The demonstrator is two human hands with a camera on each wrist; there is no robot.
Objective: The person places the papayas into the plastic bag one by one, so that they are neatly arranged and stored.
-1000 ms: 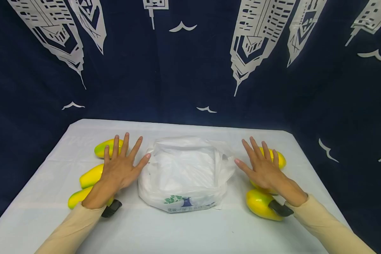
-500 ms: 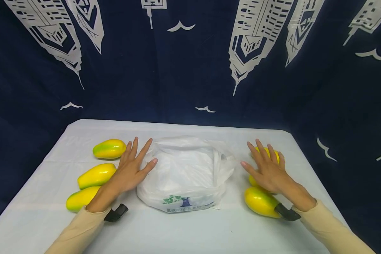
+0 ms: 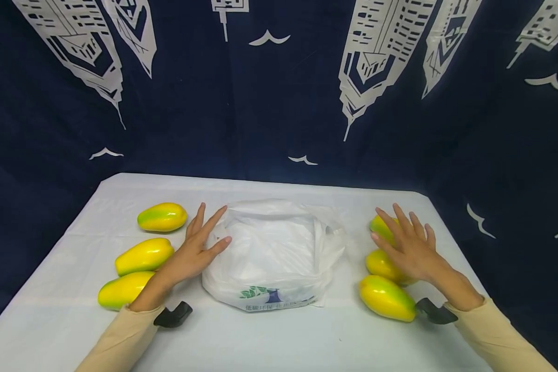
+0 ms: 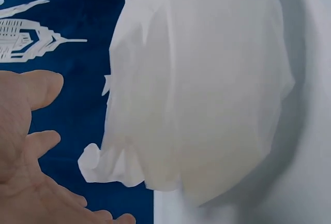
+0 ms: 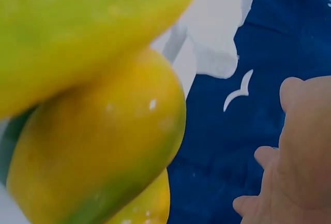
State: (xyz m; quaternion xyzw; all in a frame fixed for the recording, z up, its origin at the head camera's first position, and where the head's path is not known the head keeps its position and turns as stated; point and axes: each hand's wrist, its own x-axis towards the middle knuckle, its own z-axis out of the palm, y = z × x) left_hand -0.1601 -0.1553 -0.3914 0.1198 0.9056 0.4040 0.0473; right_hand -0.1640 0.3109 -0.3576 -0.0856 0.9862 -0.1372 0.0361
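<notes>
A white plastic bag (image 3: pixel 272 248) with a green leaf print stands in the middle of the table, its mouth spread wide. My left hand (image 3: pixel 192 253) has its fingers spread at the bag's left side; the left wrist view shows a gap between hand and bag (image 4: pixel 201 89). Over on the right, my right hand (image 3: pixel 414 253) hovers with spread fingers above the yellow-green mangoes, partly covering the far mango (image 3: pixel 382 228) and the middle mango (image 3: pixel 385 264). The near mango (image 3: pixel 387 298) lies closest to me. Neither hand holds anything.
On the left lie three more mangoes: a far one (image 3: pixel 161 217), a middle one (image 3: pixel 143 256) and a near one (image 3: pixel 123 290) partly behind my left forearm. A white cloth covers the table (image 3: pixel 260 343). Behind it hangs a dark blue printed curtain (image 3: pixel 269 103).
My left hand has moved right, from over the left mangoes to the bag's side. My right hand has shifted right, uncovering more of the right mangoes. Bag and mangoes stay put.
</notes>
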